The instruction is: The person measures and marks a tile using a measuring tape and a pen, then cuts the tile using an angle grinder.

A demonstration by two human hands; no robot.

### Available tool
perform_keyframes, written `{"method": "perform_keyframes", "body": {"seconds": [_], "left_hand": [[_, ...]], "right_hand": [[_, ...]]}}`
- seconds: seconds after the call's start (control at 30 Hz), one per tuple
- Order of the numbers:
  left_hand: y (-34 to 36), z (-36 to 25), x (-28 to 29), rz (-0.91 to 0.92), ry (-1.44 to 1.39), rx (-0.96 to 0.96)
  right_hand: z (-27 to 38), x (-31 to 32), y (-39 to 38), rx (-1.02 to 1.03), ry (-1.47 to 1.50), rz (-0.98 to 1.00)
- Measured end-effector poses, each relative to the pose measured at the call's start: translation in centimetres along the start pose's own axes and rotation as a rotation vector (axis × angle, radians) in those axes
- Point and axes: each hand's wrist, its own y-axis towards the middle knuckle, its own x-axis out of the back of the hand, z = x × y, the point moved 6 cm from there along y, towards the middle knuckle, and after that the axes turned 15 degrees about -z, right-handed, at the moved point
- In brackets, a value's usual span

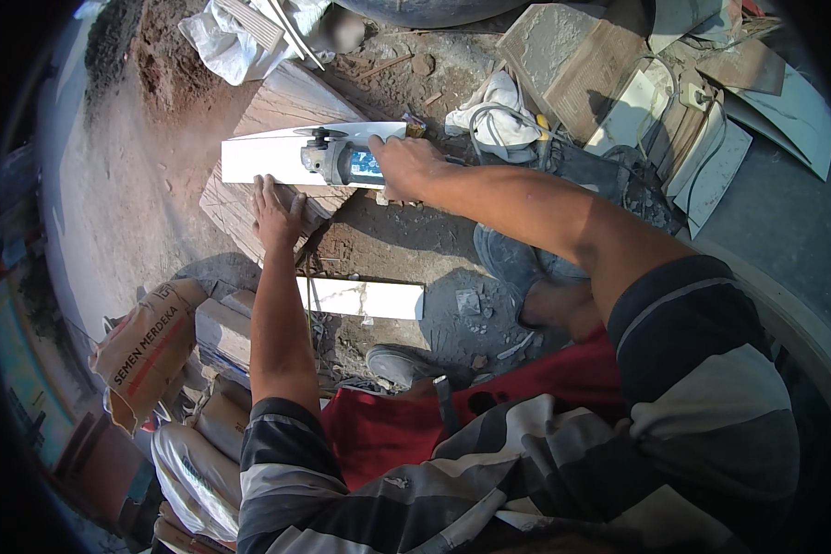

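My right hand (408,166) is wrapped round the body of an angle grinder (343,164). The grinder lies over a long white tile strip (258,161), its dark disc toward the strip's far edge. Under the strip is a stack of brown, grained tiles or boards (235,210), set at an angle on the ground. My left hand (279,217) rests with its fingers spread, fingertips at the strip's near edge and palm over the brown stack. Whether the disc touches the tile is too small to tell.
Another white tile strip (379,300) lies on the dusty ground between my arms. Paper cement bags (152,346) stand at the left. To the right are a white cloth (499,115), loose cables and leaning tile offcuts (720,166). My shoe (402,365) is close by.
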Motion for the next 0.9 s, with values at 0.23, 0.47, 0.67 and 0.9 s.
{"method": "perform_keyframes", "body": {"seconds": [0.23,0.47,0.67,0.9], "left_hand": [[0.0,-0.1,0.0,0.004,0.001,0.009],[0.0,0.0,-0.1,-0.011,-0.013,0.005],[0.1,0.1,-0.2,-0.002,-0.005,0.005],[-0.1,-0.1,0.1,0.0,-0.001,0.016]], "right_hand": [[-0.3,0.2,-0.4,-0.03,-0.042,-0.011],[-0.7,0.4,-0.8,-0.021,-0.036,-0.013],[-1.1,0.5,-1.3,-0.011,-0.025,-0.016],[-1.7,0.8,-1.8,-0.023,-0.061,-0.019]]}}
